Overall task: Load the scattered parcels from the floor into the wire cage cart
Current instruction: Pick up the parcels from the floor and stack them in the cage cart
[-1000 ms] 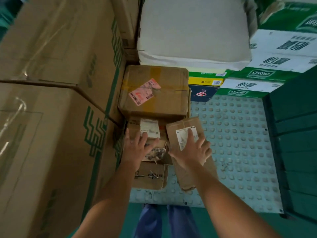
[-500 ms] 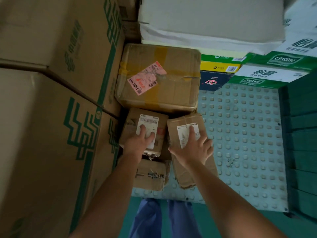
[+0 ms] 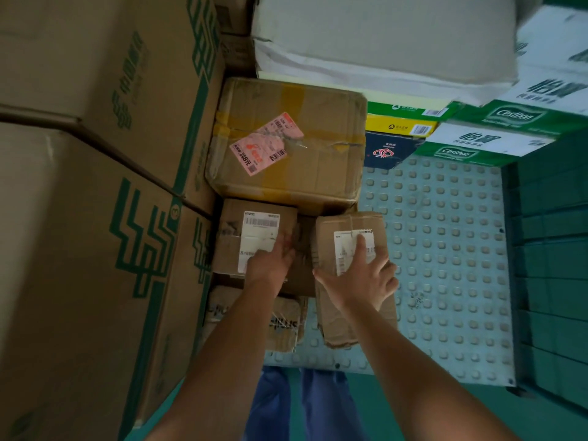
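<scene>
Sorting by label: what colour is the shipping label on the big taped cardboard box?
Pink, with a barcode; the big taped cardboard box shows in the head view.

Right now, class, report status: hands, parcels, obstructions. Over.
Left hand flat on left parcel. Right hand spread on right parcel. Big taped box tight behind both.

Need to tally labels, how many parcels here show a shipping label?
3: the big box at the back with a pink label, the left small box, and the right parcel, both white-labelled. Other labels may be hidden.

Creased matt cardboard parcels [image 3: 350, 281], glossy yellowed tape on big box [image 3: 286, 144], studded plastic cart floor [image 3: 445, 233]
</scene>
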Action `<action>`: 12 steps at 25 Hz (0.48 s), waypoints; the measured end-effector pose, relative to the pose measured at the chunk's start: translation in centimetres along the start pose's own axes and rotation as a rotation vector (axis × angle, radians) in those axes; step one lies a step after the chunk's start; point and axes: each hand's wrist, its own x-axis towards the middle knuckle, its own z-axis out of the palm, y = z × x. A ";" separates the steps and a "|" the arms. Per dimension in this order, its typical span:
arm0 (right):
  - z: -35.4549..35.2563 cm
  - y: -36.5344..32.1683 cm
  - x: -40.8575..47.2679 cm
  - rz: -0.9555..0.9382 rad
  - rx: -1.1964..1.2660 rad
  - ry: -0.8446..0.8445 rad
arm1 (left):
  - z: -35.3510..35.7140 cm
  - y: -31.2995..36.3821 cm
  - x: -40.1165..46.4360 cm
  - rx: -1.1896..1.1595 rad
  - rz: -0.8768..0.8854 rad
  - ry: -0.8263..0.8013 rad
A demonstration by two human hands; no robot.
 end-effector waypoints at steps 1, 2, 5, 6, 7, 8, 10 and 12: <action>-0.2 0.2 0.0 0.008 -0.004 0.005 | 0.3 -0.1 -0.1 -0.025 -0.037 0.003; -0.5 0.3 -0.1 0.013 -0.009 0.007 | 0.2 -0.2 -0.5 -0.065 -0.072 -0.006; -0.9 0.7 -0.4 0.005 -0.033 0.003 | -1.1 -0.6 -1.9 -0.146 -0.149 -0.171; -1.0 0.7 -0.7 0.004 -0.030 -0.005 | -1.6 -0.5 -2.3 -0.156 -0.160 -0.216; -1.1 0.8 -1.1 0.008 -0.020 -0.016 | -2.2 -0.3 -2.7 -0.193 -0.161 -0.229; -1.1 0.8 -1.4 0.017 -0.009 -0.029 | -2.6 -0.3 -2.8 -0.239 -0.150 -0.206; -1.3 1.0 -2.3 0.064 0.024 -0.054 | -3.3 0.0 -3.5 -0.257 -0.127 -0.139; -1.7 1.3 -2.8 0.123 0.071 -0.068 | -3.5 0.9 -4.4 -0.181 -0.067 -0.129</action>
